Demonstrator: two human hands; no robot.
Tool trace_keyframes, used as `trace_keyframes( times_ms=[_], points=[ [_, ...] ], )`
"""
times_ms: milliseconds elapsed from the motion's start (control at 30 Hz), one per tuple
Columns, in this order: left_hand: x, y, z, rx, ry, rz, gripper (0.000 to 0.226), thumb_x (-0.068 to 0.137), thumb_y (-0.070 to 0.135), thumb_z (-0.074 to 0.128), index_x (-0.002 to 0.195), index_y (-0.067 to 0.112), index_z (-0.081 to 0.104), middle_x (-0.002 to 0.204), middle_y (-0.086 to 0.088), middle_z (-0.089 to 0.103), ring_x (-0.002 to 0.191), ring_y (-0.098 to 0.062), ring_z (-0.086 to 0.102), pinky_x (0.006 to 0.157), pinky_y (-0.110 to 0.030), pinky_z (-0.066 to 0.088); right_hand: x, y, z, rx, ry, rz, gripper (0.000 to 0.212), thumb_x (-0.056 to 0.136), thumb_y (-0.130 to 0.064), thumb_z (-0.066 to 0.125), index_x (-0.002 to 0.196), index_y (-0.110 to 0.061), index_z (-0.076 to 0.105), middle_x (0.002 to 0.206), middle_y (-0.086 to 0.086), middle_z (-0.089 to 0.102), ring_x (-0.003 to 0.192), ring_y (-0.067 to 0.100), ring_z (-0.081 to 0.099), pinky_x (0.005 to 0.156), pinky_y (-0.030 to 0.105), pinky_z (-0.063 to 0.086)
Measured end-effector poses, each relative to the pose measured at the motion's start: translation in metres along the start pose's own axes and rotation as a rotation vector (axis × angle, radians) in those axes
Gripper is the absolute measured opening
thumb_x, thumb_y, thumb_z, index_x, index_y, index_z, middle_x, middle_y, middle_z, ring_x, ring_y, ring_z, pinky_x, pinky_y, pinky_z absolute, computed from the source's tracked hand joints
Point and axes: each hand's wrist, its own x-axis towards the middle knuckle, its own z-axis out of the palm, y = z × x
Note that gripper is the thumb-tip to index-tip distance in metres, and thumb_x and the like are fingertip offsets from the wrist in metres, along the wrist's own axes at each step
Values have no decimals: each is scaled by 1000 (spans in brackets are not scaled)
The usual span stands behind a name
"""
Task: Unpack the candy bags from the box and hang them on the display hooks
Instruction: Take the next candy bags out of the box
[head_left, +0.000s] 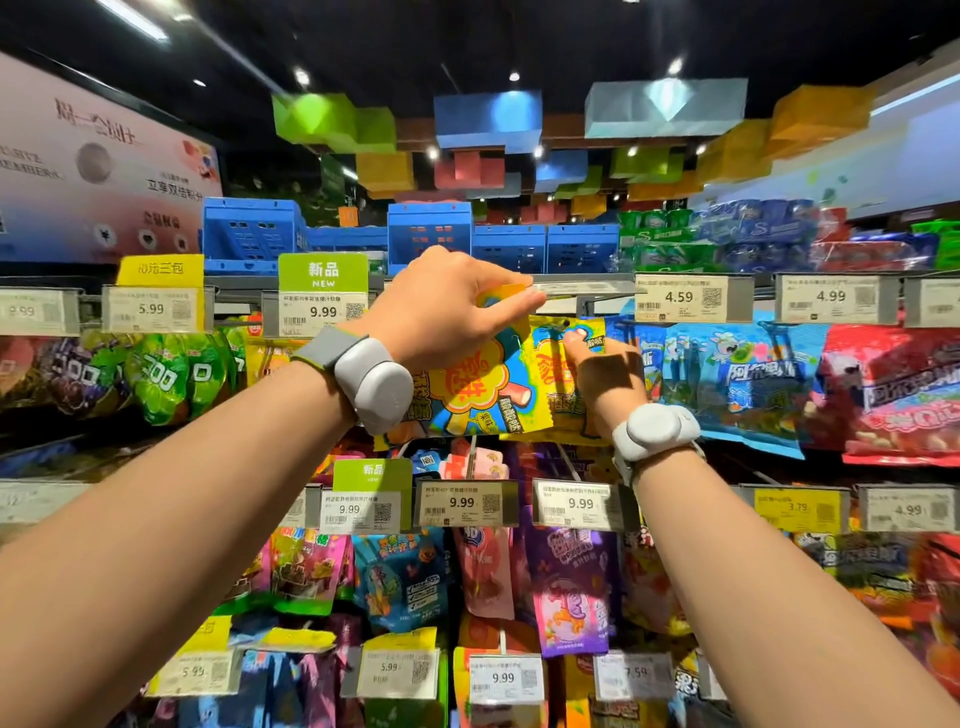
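Candy bag (488, 384): yellow and blue, raised at the top row of the display, its upper edge pinched between thumb and fingers of the left hand (447, 306), just beside the display hook (563, 323). Right hand (605, 374): fingers curled, fingertip touching the front bag hanging on that hook. Adjacent stock: green bags (161, 374) to the left, blue bags (748, 379) and red bags (898, 389) to the right, price tags (680, 299) above.
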Motion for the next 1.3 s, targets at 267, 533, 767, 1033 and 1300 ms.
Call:
trace_keyframes(
  times_ms=[267,533,767,1033,1300],
  points=[
    [-2,-1,2,-11,7,-22,47,92,60,50,121,28,69,74,16,65,60,13,52,47,-5,32,17,-2,6,-147,53,-49,40,97,-48,55,72,-16,53,88,15,58,94,34,59,83,41,47],
    [0,-4,5,53,1,2,50,92,63,47,125,30,66,100,1,75,68,26,49,50,-3,32,15,2,-1,-75,75,32,70,91,-53,62,130,4,55,135,25,55,122,38,53,100,39,39],
    [-2,-2,3,59,5,-37,49,91,66,44,124,36,65,103,4,74,60,0,59,63,-26,46,0,11,-18,-85,52,-39,50,94,-43,61,57,-11,52,60,8,52,56,20,52,69,30,42],
    [-7,5,6,10,18,-74,48,94,65,40,125,38,63,115,4,71,106,-25,64,89,-40,51,-56,3,-29,108,136,-126,18,94,-17,60,98,-1,66,89,12,68,62,9,60,57,27,49],
    [-23,5,11,-14,85,-58,51,96,62,37,85,24,69,70,2,67,72,-22,60,68,-40,50,-110,-16,-18,447,9,-112,47,101,-46,48,75,-15,72,76,1,73,72,14,66,67,30,50]
  ],
)
